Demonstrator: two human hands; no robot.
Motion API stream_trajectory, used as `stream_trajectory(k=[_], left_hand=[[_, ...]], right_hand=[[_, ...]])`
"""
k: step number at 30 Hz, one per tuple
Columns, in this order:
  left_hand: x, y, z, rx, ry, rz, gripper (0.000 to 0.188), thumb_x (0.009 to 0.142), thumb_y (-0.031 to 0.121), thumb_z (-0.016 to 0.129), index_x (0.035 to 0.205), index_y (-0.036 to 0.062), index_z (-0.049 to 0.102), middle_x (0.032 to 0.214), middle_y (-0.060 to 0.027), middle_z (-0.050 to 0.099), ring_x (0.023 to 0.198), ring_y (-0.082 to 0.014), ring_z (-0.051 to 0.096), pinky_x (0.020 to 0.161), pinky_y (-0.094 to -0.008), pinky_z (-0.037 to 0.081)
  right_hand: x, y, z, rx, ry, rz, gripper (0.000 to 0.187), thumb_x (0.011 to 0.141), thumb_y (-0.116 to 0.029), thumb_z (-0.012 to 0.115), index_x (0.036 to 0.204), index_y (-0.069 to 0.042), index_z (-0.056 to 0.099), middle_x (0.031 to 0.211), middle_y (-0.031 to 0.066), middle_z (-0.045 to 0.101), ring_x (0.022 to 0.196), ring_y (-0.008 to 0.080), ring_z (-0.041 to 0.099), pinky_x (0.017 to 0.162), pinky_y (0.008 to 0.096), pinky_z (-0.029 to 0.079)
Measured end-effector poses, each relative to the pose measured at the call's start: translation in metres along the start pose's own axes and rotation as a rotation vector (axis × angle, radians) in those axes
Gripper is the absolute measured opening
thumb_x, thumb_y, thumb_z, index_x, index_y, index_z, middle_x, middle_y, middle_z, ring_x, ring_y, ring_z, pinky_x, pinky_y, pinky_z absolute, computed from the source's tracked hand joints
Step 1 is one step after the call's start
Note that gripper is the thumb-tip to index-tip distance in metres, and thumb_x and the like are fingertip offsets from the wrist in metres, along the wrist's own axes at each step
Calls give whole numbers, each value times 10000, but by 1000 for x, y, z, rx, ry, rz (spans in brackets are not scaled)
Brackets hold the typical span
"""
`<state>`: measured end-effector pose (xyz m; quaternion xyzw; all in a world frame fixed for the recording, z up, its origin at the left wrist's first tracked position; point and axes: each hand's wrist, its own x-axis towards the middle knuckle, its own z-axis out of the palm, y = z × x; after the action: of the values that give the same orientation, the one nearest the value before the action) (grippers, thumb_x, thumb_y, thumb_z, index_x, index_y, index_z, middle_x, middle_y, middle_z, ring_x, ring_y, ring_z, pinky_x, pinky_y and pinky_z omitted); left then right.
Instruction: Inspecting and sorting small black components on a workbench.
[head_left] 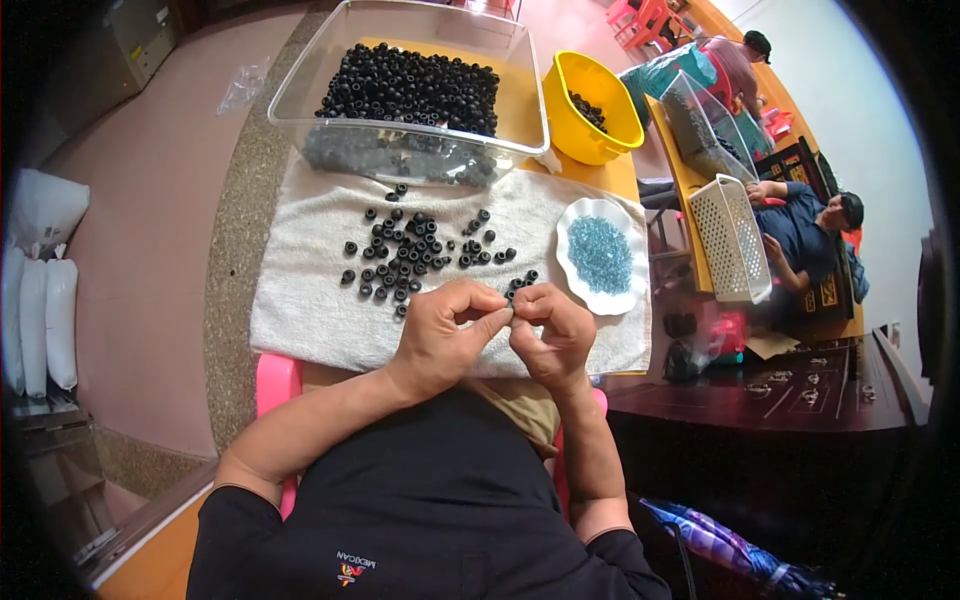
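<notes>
My left hand [450,325] and my right hand [551,330] meet fingertip to fingertip above the front of a white towel [310,310]. Both pinch at the same spot, and whatever sits between the fingers is too small and covered to name. Just beyond the fingertips lie a few small black ring-shaped parts [522,282]. A larger loose group of the same black parts [400,250] is spread over the towel, ahead of my left hand. To the right, a white scalloped dish [568,222] holds many small clear bluish pieces [601,256].
A clear plastic bin [515,95] full of black parts stands at the towel's far edge. Beside it is a yellow basin [590,148] with more. At right, a co-worker [805,230] sits by a white perforated basket [730,240]. White sacks [45,310] stand far left.
</notes>
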<state>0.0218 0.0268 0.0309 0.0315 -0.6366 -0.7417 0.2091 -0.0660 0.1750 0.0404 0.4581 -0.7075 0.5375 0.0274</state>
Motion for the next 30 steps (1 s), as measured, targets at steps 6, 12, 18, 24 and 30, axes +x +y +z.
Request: stream_trajectory(k=[6,12,18,24,30], left_hand=[[4,-6,-4,10,23,45,71,869,20,706,917,-19,671,910,-59,686,827,-80,640,728,-235,532],[4,-12,-2,-97,50,20,89,872,28,709,940,-11,667,926,-47,683,832,-78,637,724,-223,527],[4,-17,-4,-212,73,-96,94,878,38,711,951,-4,669,903,-30,680,818,-68,636,712,-218,527],[6,-9,-4,-313,54,-189,110,887,46,699,973,-6,655,885,-74,694,803,-128,674,744,-259,567],[5,-10,-3,-414,90,-265,112,877,53,711,965,3,662,876,-72,694,778,-129,674,737,-261,570]], right_hand=[[1,-4,-1,256,-7,253,133,833,100,634,958,59,620,984,111,633,858,133,603,753,248,497],[2,3,-3,510,-33,344,147,905,28,638,1049,61,638,1024,113,640,933,162,633,830,292,549],[4,-2,6,540,38,433,137,934,-22,625,1041,61,641,928,98,675,882,165,665,813,286,544],[1,-2,14,536,100,362,119,924,2,622,1035,39,646,945,99,653,855,157,643,764,286,533],[-2,9,22,70,213,-35,186,861,79,667,1042,37,658,983,121,627,875,170,617,748,253,498]])
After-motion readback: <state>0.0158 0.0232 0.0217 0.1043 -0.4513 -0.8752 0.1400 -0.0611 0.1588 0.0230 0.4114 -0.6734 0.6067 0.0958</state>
